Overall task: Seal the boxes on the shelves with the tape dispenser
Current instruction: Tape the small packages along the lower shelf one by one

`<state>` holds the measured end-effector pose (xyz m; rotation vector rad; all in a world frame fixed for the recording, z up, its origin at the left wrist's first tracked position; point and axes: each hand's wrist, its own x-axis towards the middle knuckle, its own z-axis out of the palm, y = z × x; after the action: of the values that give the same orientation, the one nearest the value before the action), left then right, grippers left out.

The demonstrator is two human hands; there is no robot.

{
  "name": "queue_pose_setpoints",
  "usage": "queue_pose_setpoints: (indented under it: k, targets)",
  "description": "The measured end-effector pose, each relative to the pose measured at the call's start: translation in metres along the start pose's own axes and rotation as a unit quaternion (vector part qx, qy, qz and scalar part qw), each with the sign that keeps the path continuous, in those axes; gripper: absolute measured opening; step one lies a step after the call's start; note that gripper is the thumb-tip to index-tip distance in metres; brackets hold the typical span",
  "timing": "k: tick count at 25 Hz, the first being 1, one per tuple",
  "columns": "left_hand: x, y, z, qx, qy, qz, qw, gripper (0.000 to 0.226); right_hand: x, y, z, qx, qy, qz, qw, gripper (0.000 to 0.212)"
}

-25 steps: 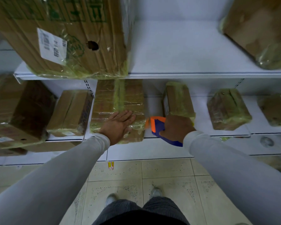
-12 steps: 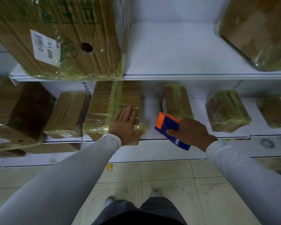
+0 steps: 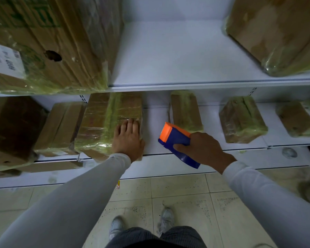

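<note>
Both arms are reaching forward in pale long sleeves. The left hand (image 3: 128, 140) is lying palm down, its fingers (image 3: 128, 125) straight and close together, pressing flat. The right hand (image 3: 202, 149) is curling its fingers around a handle, thumb on the near side, wrist angling left.

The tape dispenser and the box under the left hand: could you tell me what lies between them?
Only bare white shelf separates the tape dispenser from the box, as the head view shows.
</note>
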<state>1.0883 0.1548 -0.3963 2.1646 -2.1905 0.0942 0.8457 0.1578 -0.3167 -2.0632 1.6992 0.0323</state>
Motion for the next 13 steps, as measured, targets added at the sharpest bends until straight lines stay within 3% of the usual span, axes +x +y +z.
queue_pose_setpoints:
  k: [4,7,9,13]
  targets:
    - [0.001,-0.005,-0.003,-0.052,-0.031,0.012,0.998,0.076,0.009,0.003,-0.002,0.035,-0.011,-0.016,0.999,0.040]
    - [0.000,-0.032,-0.019,-0.114,-0.040,0.091,0.988,0.091,0.021,0.003,0.000,0.037,-0.024,-0.028,0.999,0.038]
    - [-0.010,-0.060,-0.022,-0.066,-0.020,0.130,0.989,0.092,0.029,-0.001,0.005,0.036,-0.027,-0.042,0.998,0.039]
    - [-0.031,-0.087,-0.007,-0.014,-0.023,0.094,0.995,0.074,0.032,-0.008,0.018,0.081,-0.044,-0.060,0.994,0.036]
